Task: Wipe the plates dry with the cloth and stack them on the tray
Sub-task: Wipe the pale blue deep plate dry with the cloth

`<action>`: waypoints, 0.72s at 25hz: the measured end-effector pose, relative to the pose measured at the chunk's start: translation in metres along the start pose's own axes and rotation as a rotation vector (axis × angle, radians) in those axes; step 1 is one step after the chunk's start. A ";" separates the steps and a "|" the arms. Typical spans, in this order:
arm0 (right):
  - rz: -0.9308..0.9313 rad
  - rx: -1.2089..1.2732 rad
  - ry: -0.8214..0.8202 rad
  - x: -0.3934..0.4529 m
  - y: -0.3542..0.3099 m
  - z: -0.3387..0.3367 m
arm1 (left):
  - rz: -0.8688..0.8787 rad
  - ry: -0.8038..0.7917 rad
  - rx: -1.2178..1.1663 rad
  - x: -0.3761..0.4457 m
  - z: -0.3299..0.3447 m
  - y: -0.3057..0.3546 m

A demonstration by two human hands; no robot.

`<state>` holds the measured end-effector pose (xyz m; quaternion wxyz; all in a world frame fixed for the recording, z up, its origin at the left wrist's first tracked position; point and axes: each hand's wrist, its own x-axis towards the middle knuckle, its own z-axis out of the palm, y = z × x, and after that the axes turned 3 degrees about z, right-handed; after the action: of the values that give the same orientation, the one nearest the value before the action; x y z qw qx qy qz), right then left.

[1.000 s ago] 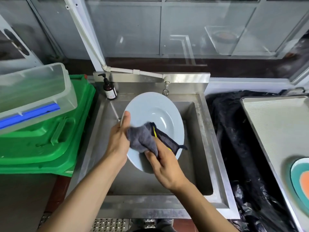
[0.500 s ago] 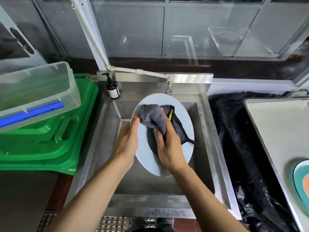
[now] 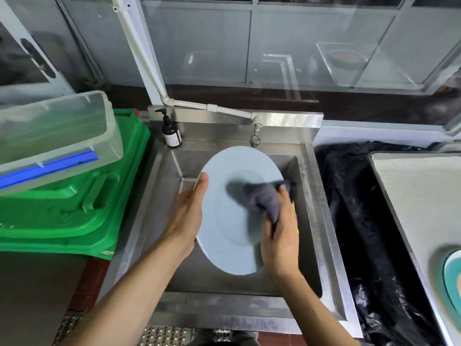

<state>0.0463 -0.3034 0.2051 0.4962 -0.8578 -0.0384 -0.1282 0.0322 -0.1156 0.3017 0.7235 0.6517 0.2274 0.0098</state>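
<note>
Plate held over sink, left hand at its left rim, right hand pressing cloth on it. Bins left, tray right, soap bottle far left.

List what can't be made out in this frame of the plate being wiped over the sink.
- Cloth, head view: motion-blurred, so its folds are unclear.
- Left hand: its fingers behind the pale blue plate are hidden by the plate.
- Second plate on the tray: cut off by the right edge.
- Soap bottle label: too small to read.
- Plate wetness: cannot tell.
</note>
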 end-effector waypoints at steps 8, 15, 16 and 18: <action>0.007 0.349 -0.125 0.066 -0.065 0.027 | 0.124 -0.017 0.172 0.005 0.016 0.005; -0.037 0.545 -0.277 0.060 -0.097 0.038 | 0.077 0.108 0.112 0.022 0.014 0.013; 0.009 0.588 -0.296 0.060 -0.102 0.037 | 0.074 0.120 0.107 0.025 0.015 0.013; 0.034 0.626 -0.340 0.050 -0.109 0.036 | 0.049 0.150 0.064 0.034 0.014 0.016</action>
<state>0.0803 -0.2209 0.2925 0.7236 -0.6737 -0.1437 0.0428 0.0718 -0.1162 0.3072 0.6828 0.6773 0.2652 0.0687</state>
